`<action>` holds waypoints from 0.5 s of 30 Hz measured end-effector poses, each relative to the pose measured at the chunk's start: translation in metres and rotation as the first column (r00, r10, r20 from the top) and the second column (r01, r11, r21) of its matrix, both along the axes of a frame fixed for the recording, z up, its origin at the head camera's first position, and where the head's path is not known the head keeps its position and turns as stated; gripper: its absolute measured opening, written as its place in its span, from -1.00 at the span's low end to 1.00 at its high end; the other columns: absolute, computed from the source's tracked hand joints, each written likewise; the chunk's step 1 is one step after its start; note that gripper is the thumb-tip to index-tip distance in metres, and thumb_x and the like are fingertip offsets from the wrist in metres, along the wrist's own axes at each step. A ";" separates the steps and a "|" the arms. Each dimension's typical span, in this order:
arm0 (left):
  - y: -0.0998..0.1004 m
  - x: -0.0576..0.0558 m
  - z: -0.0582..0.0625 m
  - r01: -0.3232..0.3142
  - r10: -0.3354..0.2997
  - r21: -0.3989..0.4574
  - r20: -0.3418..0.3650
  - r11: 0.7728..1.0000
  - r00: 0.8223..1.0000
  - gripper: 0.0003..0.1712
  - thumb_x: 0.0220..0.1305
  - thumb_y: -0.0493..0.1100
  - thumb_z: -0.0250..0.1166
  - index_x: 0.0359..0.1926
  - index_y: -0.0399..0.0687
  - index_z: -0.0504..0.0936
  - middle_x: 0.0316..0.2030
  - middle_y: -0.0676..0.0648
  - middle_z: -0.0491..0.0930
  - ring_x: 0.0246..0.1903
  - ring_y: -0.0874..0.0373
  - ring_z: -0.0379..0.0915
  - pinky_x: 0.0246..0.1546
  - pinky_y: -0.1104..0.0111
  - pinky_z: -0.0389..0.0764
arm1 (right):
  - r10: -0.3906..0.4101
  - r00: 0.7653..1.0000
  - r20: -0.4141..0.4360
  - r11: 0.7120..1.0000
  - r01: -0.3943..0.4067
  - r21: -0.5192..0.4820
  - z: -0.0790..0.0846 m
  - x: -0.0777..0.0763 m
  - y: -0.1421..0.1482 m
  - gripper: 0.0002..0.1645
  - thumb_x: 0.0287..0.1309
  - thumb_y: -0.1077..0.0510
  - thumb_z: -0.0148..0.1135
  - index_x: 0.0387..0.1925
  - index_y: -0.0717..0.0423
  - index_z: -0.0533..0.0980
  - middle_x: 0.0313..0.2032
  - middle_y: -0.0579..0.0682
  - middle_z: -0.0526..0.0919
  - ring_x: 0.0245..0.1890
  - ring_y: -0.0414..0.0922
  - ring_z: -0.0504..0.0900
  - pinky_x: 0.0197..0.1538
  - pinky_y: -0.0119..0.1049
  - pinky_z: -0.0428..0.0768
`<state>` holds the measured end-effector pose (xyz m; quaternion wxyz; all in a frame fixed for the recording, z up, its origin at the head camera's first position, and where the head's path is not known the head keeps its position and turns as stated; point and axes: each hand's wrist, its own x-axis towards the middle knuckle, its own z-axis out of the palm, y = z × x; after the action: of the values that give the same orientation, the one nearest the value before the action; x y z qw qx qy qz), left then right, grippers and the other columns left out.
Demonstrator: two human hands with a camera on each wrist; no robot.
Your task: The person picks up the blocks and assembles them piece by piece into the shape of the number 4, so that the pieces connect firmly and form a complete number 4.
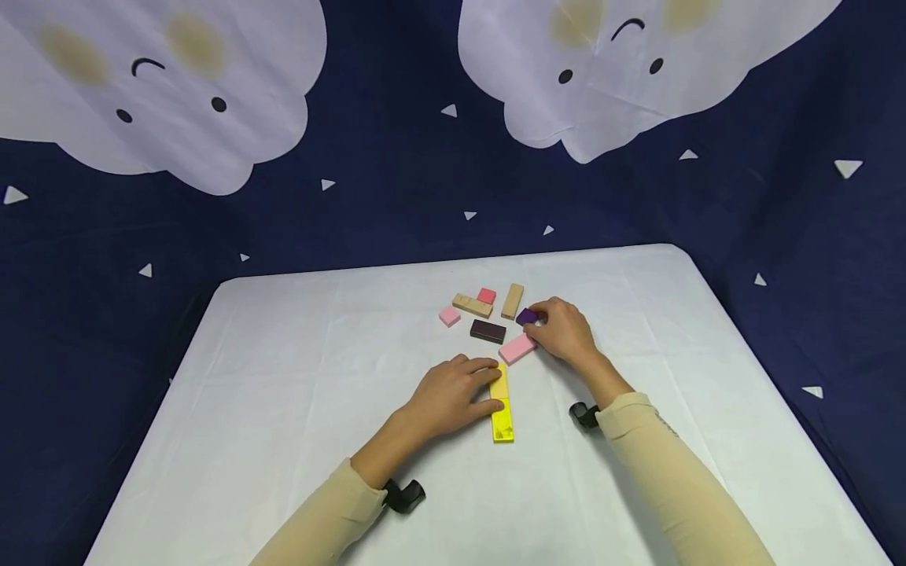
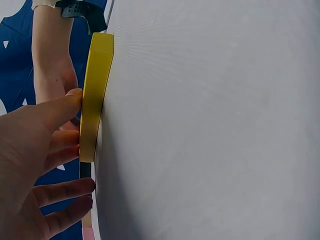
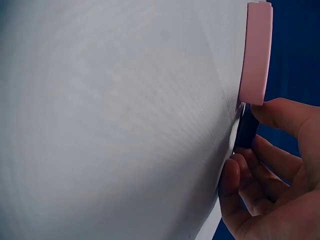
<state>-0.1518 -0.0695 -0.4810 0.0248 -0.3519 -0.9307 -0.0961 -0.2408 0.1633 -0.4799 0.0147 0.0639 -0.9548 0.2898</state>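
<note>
Two yellow blocks lie end to end in the head view, a paler one (image 1: 499, 384) beyond a brighter one (image 1: 502, 424). My left hand (image 1: 449, 393) rests on them, its thumb and fingers fairly straight. The left wrist view shows the thumb touching a yellow block (image 2: 97, 95) from one side. With thumb and fingers my right hand (image 1: 564, 330) pinches a small purple block (image 1: 527, 316), which is dark in the right wrist view and partly hidden by the fingers. A pink rectangular block (image 1: 517, 348) lies just nearer, close to the right thumb.
Beyond the hands lie a dark brown block (image 1: 488, 331), two wooden blocks, one lengthwise (image 1: 513, 301) and one crosswise (image 1: 472, 305), a light pink square block (image 1: 449, 316) and a deeper pink block (image 1: 486, 295). A white cloth covers the table (image 1: 283, 377); a dark blue curtain (image 1: 396, 157) hangs behind.
</note>
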 end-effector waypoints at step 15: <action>-0.001 0.005 0.001 0.083 -0.083 0.013 -0.004 0.996 0.997 -0.40 0.28 0.26 0.16 0.24 0.12 0.53 0.24 0.16 0.42 0.08 0.16 0.39 0.00 0.28 0.48 | 0.001 1.000 0.003 1.000 -0.001 0.012 0.000 0.000 0.001 -0.49 0.03 0.05 0.34 0.01 0.23 0.60 -0.22 0.11 0.58 -0.21 0.04 0.51 -0.08 -0.01 0.45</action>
<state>-0.1469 -0.0703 -0.4799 0.0246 -0.3905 -0.9146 -0.1024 -0.2410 0.1646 -0.4796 0.0129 0.0640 -0.9566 0.2841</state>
